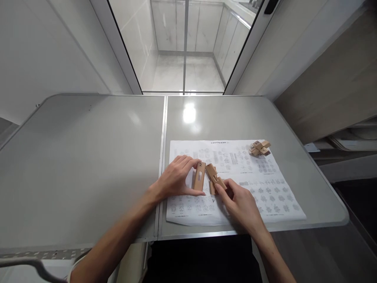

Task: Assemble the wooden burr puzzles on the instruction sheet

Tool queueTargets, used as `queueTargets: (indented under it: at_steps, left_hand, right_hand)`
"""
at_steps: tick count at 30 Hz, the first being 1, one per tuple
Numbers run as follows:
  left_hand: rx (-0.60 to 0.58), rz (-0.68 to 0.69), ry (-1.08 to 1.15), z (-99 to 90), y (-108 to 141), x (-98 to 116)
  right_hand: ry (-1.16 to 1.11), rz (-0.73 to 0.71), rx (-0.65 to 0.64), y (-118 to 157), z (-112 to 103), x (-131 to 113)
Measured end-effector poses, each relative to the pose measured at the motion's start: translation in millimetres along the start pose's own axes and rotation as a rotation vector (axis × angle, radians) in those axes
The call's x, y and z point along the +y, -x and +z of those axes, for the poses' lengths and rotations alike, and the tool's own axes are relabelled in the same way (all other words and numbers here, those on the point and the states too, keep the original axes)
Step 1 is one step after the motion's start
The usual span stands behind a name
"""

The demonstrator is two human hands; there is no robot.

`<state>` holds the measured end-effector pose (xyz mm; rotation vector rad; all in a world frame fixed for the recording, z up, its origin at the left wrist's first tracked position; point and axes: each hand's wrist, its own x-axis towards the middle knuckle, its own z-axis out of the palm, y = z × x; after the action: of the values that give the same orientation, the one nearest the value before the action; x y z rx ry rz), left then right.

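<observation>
My left hand (183,177) is closed on a flat wooden puzzle piece (196,186), gripped end to end between thumb and fingers. This piece has a long slot through it and the number 2 near its far end. Just to its right, several wooden pieces crossed together (211,171) are pinched by the thumb and fingers of my right hand (239,199). A narrow gap separates the slotted piece from the crossed ones. Beneath both hands lies a large printed sheet (188,218) with rows of small diagrams.
An assembled wooden burr puzzle (259,148) rests on the sheet's far right corner. The grey folding table (88,165) has a metal seam down its middle. Beyond its far edge is a glass sliding door (167,70); wooden shelving (330,78) stands at the right.
</observation>
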<state>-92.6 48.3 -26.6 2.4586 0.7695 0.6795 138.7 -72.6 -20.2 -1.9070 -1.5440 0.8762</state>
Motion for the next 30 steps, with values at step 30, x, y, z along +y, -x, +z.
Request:
queueTargets:
  at_steps: [30]
  left_hand:
    - [-0.161,-0.174,0.789,-6.5,-2.9,-0.9]
  right_hand:
    - [-0.861,0.043,-0.390,11.3,-5.3,13.5]
